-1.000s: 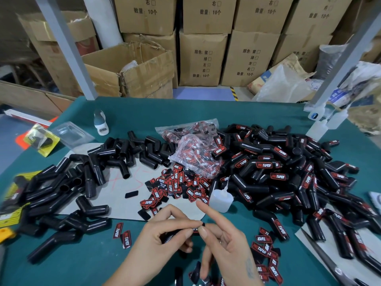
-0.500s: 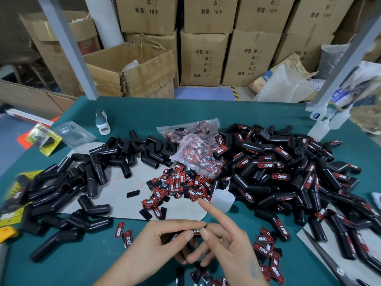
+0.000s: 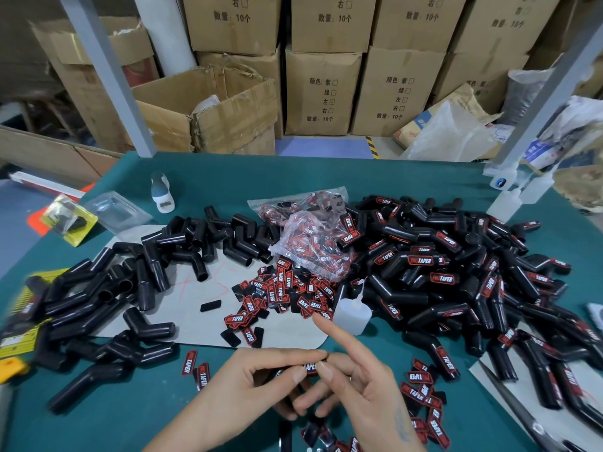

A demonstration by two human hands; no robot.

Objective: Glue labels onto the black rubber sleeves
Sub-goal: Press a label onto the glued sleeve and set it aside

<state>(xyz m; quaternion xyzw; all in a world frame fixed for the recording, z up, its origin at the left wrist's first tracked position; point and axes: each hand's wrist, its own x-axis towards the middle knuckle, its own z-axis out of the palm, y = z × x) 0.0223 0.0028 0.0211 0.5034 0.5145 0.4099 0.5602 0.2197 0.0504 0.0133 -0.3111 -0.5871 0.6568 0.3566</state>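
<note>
My left hand (image 3: 261, 376) and my right hand (image 3: 352, 383) both pinch one black rubber sleeve (image 3: 311, 367) with its red label, above the green table (image 3: 326, 171); my right index finger stays straight.

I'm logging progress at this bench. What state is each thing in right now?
Left hand: pinching a sleeve with a label.
Right hand: thumb pressing on the label, index finger straight.
Right pile: sleeves labelled.
Left pile: sleeves mostly bare.
Glue bottle: upright, uncapped, untouched.
Label bag: open, labels spilling out.
Loose labels: heaped on the mat.
Open box: flaps torn.
</note>
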